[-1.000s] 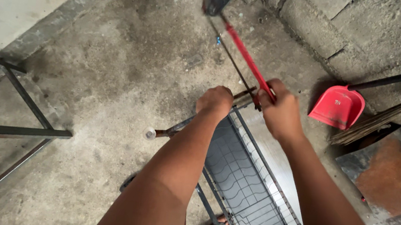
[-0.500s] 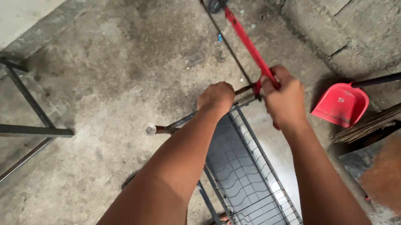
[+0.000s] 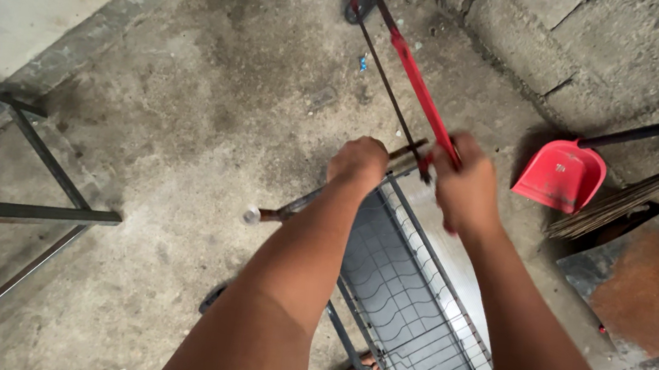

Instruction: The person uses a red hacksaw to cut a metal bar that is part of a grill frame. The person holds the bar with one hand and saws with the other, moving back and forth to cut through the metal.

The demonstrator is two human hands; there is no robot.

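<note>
A hacksaw [image 3: 409,70] is being held by the right hand [image 3: 468,188], extending away over the concrete floor [image 3: 215,98]. A rod [image 3: 303,201] is being gripped by the left hand [image 3: 358,163], just left of it, across the near-side wire rack [image 3: 413,319]. A dustpan [image 3: 562,174] is lying to the right, against the block wall [image 3: 609,52]. A metal frame [image 3: 13,207] is standing far left.

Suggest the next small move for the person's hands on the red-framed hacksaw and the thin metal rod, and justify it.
Probably another short saw stroke. The right hand grips the red-framed hacksaw, whose blade crosses the thin metal rod. The left hand pins that rod on the edge of the wire-mesh rack, and the rod looks uncut.
</note>
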